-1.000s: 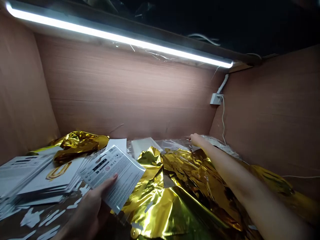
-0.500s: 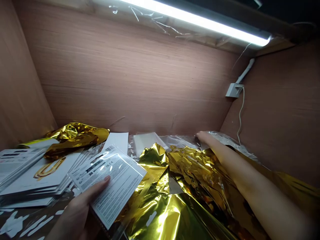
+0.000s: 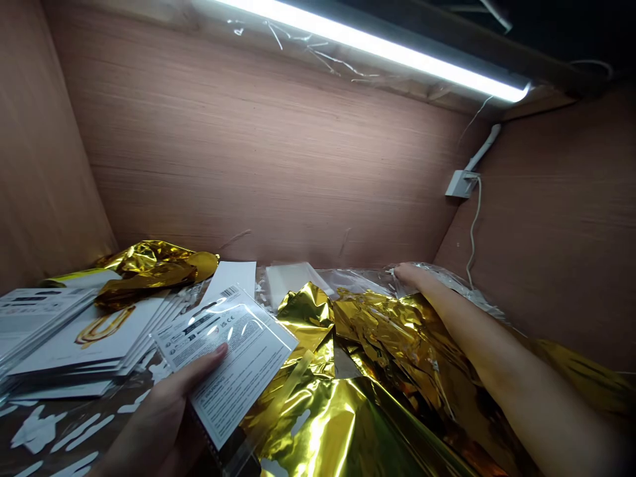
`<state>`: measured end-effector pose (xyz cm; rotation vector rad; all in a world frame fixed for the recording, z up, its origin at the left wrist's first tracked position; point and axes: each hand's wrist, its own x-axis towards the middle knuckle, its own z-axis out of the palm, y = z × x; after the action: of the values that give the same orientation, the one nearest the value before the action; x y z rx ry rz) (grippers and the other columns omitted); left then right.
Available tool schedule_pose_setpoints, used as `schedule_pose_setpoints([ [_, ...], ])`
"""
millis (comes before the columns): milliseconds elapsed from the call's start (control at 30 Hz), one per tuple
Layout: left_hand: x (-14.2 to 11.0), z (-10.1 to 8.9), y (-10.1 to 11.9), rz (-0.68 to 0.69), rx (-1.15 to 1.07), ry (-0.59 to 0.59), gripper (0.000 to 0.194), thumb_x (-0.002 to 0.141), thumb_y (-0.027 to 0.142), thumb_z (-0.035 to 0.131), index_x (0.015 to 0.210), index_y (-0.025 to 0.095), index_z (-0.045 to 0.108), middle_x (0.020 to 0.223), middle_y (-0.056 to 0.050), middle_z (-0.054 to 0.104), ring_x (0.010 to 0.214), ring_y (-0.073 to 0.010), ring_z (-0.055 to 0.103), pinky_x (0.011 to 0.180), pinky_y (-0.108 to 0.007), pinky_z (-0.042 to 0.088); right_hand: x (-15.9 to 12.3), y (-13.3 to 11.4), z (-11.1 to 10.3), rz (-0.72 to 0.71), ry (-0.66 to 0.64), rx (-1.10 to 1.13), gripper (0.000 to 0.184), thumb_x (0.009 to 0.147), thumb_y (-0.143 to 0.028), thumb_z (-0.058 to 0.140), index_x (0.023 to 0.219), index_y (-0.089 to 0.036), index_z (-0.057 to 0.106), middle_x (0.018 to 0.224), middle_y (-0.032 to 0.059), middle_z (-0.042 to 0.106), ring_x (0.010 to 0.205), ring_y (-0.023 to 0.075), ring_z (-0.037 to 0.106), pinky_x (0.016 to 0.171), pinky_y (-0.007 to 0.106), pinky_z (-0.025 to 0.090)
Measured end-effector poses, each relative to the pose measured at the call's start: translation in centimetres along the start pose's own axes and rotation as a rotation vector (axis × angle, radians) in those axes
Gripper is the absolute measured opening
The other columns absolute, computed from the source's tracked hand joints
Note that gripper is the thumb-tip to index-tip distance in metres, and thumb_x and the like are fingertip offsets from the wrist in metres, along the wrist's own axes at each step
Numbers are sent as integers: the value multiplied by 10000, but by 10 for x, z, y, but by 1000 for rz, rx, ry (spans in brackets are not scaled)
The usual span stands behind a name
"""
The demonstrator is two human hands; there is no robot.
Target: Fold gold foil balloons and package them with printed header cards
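Observation:
My left hand (image 3: 186,391) is closed on a printed packet (image 3: 243,351), a white card with text and a barcode in a clear plastic sleeve. Its thumb lies flat across the card; the other fingers are behind it. At the far back right, my right hand (image 3: 411,274) reaches down among clear plastic bags (image 3: 447,278); its fingers are mostly hidden, so their grip does not show. Crumpled gold foil (image 3: 338,417) spreads between the hands and under the right forearm. Similar packets (image 3: 84,341) lie stacked at the left, the top one picturing a gold U shape.
More gold foil (image 3: 154,265) rests behind the stack. A white card (image 3: 232,275) and translucent sleeves (image 3: 293,285) lie along the back wooden panel (image 3: 258,146). White scraps (image 3: 37,427) litter the front left. A cable (image 3: 476,232) hangs from a white socket box (image 3: 461,184).
The view has shifted slightly. My left hand still holds the packet at nearly the same tilt, and my right hand stays at the bags in the back.

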<state>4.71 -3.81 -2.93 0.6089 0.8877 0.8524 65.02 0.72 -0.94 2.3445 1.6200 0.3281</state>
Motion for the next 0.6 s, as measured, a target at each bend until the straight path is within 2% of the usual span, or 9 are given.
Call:
schedule_pose_setpoints([
  [200, -3, 4, 2, 63, 10, -19, 483, 752, 234, 848, 1211, 225, 700, 971, -97, 807, 904, -386, 778, 732, -494, 684, -9, 5, -6, -14, 47, 74, 264, 811, -25, 629, 973, -154, 794, 1119, 166, 716, 1054, 242, 664, 905, 258, 428],
  [300, -2, 5, 2, 43, 11, -15, 482, 765, 234, 834, 1225, 219, 692, 958, -100, 808, 894, -385, 780, 706, -482, 688, -11, 0, -6, 11, 81, 127, 313, 803, -37, 605, 1013, -171, 794, 1163, 141, 697, 1042, 231, 650, 913, 254, 423],
  [467, 4, 1, -1, -24, 26, -26, 489, 757, 249, 844, 1221, 209, 694, 920, -110, 809, 874, -400, 780, 709, -508, 684, -3, -31, -8, 5, 156, 255, 309, 878, -140, 576, 1088, -157, 802, 1289, 139, 680, 1155, 225, 613, 999, 227, 395],
  [600, 6, -2, -2, -49, 44, -39, 443, 769, 229, 828, 1193, 192, 707, 888, -109, 806, 828, -391, 784, 720, -517, 679, 13, -58, -11, -8, 106, 340, 286, 895, -326, 657, 1088, -177, 809, 1112, 111, 770, 1050, 224, 678, 894, 225, 460],
])
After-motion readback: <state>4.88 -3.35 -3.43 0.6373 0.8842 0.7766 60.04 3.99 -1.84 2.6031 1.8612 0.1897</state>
